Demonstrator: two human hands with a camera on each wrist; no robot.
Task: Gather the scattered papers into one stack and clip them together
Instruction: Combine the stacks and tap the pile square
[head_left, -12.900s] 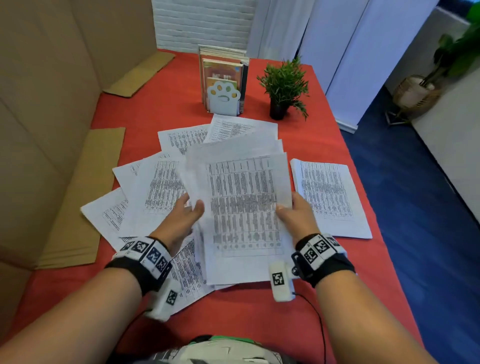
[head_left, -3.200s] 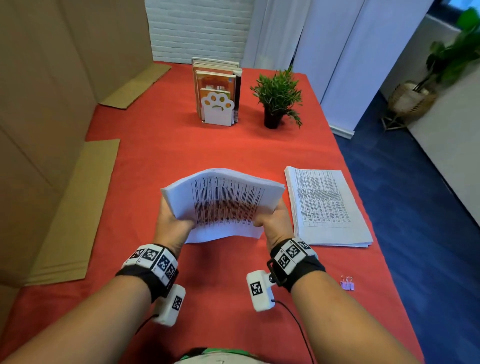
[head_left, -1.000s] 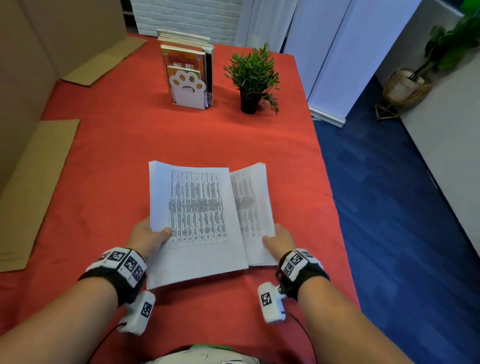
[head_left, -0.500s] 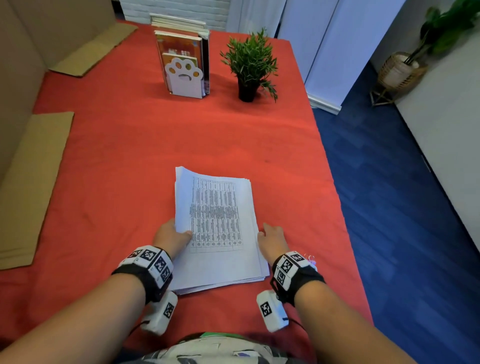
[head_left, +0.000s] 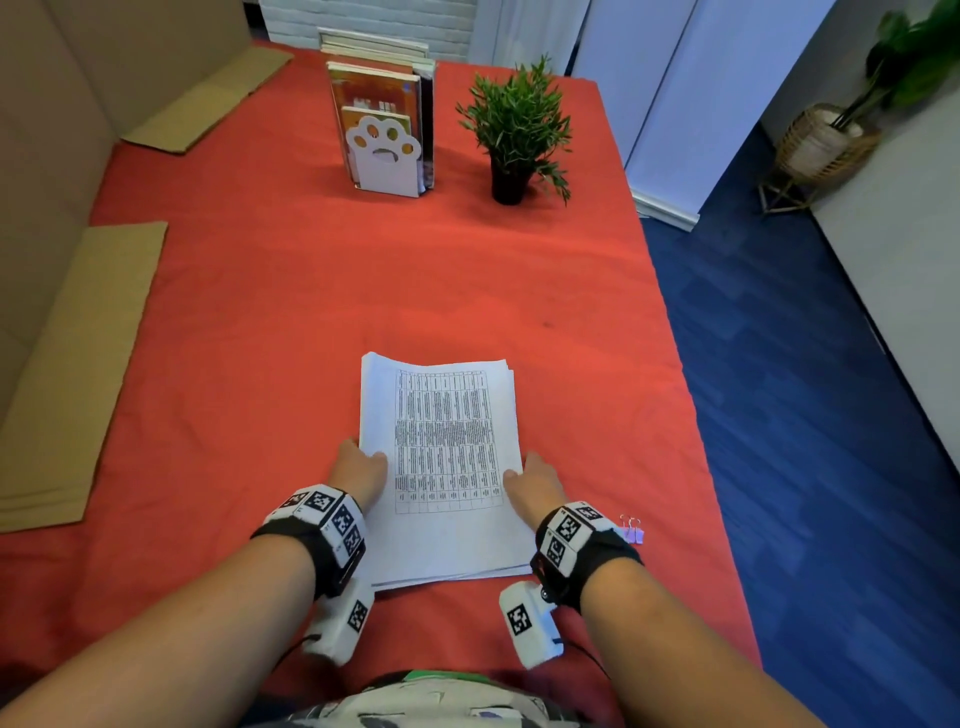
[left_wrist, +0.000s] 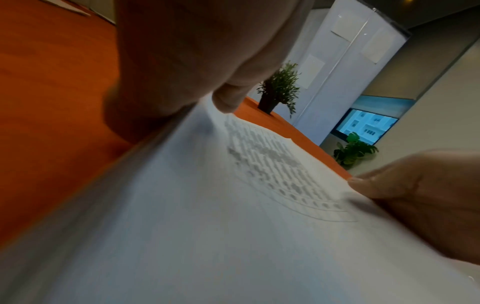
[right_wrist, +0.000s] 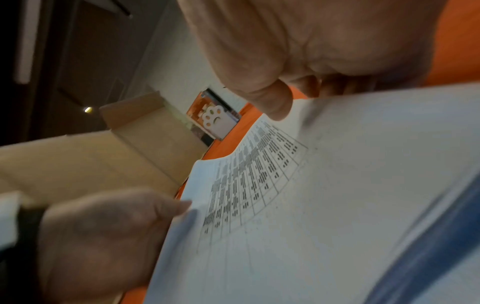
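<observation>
Low centre of frame on red-clothed bench (head_left: 311, 291): white printed paper stack (head_left: 441, 467) pinched by left hand (head_left: 358, 470) and right hand (head_left: 535, 480) (thumbs on top); letting go for small lilac binder clip (head_left: 632, 531) risks sheets fanning.

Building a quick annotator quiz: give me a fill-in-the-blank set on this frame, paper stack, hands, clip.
1. The white stack of printed papers lies on the ____ tablecloth.
2. The left hand and the right hand hold the stack at its two long ____.
3. The small pink binder clip lies on the cloth beside the ____ wrist, not yet on the stack.
4. The small green potted plant stands to the right of the white ____-shaped bookend.

Missing words: red; sides; right; paw
</observation>
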